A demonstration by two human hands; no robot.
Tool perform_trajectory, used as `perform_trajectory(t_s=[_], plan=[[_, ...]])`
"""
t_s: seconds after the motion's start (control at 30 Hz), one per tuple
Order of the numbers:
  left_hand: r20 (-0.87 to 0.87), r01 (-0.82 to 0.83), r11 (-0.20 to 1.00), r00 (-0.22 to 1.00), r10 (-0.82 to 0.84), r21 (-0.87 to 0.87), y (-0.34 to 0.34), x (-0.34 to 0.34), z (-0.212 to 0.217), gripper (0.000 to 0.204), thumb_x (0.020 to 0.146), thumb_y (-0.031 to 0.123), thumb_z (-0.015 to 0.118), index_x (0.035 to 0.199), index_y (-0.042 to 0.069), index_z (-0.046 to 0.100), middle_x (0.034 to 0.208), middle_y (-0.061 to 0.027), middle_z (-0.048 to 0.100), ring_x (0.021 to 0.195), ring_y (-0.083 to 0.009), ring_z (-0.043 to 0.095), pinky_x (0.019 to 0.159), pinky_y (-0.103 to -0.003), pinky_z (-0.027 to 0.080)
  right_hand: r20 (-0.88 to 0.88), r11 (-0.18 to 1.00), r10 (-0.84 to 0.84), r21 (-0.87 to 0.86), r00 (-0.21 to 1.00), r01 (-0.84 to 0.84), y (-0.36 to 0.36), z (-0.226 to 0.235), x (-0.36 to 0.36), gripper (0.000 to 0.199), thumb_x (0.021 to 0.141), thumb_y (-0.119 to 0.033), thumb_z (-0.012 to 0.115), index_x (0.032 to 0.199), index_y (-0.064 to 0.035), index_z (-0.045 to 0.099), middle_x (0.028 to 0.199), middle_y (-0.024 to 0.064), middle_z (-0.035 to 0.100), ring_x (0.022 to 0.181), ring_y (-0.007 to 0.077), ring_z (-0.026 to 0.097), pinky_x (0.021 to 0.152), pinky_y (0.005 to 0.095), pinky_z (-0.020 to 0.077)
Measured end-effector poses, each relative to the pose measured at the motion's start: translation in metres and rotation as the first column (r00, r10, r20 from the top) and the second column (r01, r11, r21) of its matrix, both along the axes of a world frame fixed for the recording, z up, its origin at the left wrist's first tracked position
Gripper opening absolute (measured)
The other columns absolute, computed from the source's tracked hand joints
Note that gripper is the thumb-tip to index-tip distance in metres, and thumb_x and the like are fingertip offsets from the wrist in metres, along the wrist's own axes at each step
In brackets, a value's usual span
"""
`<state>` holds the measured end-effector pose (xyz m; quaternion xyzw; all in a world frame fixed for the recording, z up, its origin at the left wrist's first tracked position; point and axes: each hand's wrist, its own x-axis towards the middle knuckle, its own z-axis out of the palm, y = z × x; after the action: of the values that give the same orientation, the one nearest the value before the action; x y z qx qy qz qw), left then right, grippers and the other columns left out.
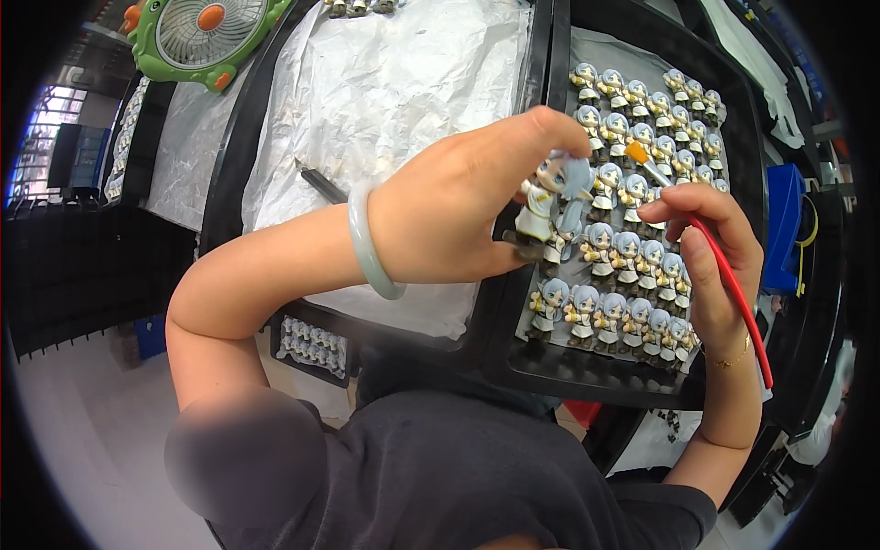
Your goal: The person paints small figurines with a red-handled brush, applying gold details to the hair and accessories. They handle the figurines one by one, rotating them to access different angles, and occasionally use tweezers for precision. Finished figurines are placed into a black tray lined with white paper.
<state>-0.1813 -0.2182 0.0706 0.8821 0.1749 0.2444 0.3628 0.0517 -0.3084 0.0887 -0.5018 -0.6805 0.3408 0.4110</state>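
Between the thumb and fingers of my left hand [458,197] is a small figurine [541,206] with pale blue hair, a white dress and a dark base. It is held upright above the near left part of a black tray [596,380]. My right hand [724,247] grips a brush [731,275] with a red handle. The brush's orange bristles point up and left over the tray, apart from the held figurine. Rows of like figurines [626,247] stand in this tray on a paper lining, below and to the right of my left hand.
Left of it, a second black tray holds crumpled white paper [403,73] and a dark pen-like tool [321,183]. A green fan [211,41] stands at the far left. A small tray of pale parts [312,346] sits low left; a blue bin [782,234] is at right.
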Motion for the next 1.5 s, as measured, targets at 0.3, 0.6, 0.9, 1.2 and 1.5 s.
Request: perform_trajectory(t_s=[0.3, 0.6, 0.9, 1.2, 1.5], plan=[[-0.061, -0.107, 0.843, 0.985, 0.163, 0.527, -0.004, -0.001, 0.012, 0.075, 0.038, 0.010, 0.074, 0.110, 0.009, 0.055, 0.079, -0.0058, 0.045, 0.069, -0.0221, 0.048, 0.063, -0.031, 0.036, 0.040, 0.997, 0.030, 0.065, 0.999, -0.032, 0.002, 0.001, 0.002, 0.025, 0.083, -0.012, 0.051, 0.102, 0.0021, 0.057, 0.088, 0.0126, 0.062, 0.085, 0.0186, 0.059, 0.080, 0.0298, 0.0442], [-0.060, -0.151, 0.837, 0.975, 0.213, 0.526, -0.005, -0.001, 0.011, 0.070, 0.042, 0.023, 0.075, 0.108, 0.010, 0.056, 0.078, -0.0050, 0.043, 0.069, -0.0213, 0.045, 0.062, -0.032, 0.032, 0.134, 0.946, 0.280, 0.130, 0.951, -0.297, 0.003, 0.006, 0.003, 0.027, 0.067, -0.004, 0.053, 0.093, -0.0020, 0.061, 0.081, 0.0106, 0.062, 0.077, 0.0254, 0.058, 0.069, 0.0319, 0.0458], [0.020, -0.312, 0.940, 0.950, 0.312, 0.138, 0.053, -0.011, 0.024, 0.066, 0.056, 0.022, 0.074, 0.115, 0.008, 0.047, 0.098, -0.0067, 0.051, 0.088, -0.0188, 0.049, 0.081, -0.030, 0.038, 0.207, 0.926, 0.057, 0.354, 0.977, -0.129, 0.008, 0.013, 0.010, 0.029, 0.064, 0.005, 0.052, 0.091, -0.0024, 0.061, 0.079, 0.0098, 0.061, 0.074, 0.0241, 0.058, 0.066, 0.0317, 0.0469], [-0.216, -0.580, 0.732, 0.711, 0.669, 0.358, 0.220, -0.038, -0.027, 0.069, 0.055, 0.026, 0.077, 0.115, 0.012, 0.046, 0.109, -0.0145, 0.053, 0.102, -0.0306, 0.050, 0.090, -0.038, 0.040, 0.279, 0.858, 0.055, 0.478, 0.959, -0.188, 0.010, 0.002, 0.001, 0.029, 0.062, 0.004, 0.062, 0.090, -0.0043, 0.061, 0.070, 0.0078, 0.058, 0.067, 0.0239, 0.058, 0.058, 0.0316, 0.0486], [-0.348, -0.397, 0.710, 0.667, 0.659, 0.582, 0.242, -0.032, -0.060, 0.073, 0.058, 0.030, 0.074, 0.124, 0.016, 0.046, 0.119, -0.0041, 0.049, 0.114, -0.0284, 0.038, 0.097, -0.040, 0.029, 0.253, 0.870, 0.071, 0.457, 0.965, -0.184, 0.011, -0.002, 0.002, 0.026, 0.062, 0.002, 0.064, 0.088, -0.0045, 0.061, 0.067, 0.0073, 0.057, 0.065, 0.0227, 0.058, 0.056, 0.0314, 0.0485]])
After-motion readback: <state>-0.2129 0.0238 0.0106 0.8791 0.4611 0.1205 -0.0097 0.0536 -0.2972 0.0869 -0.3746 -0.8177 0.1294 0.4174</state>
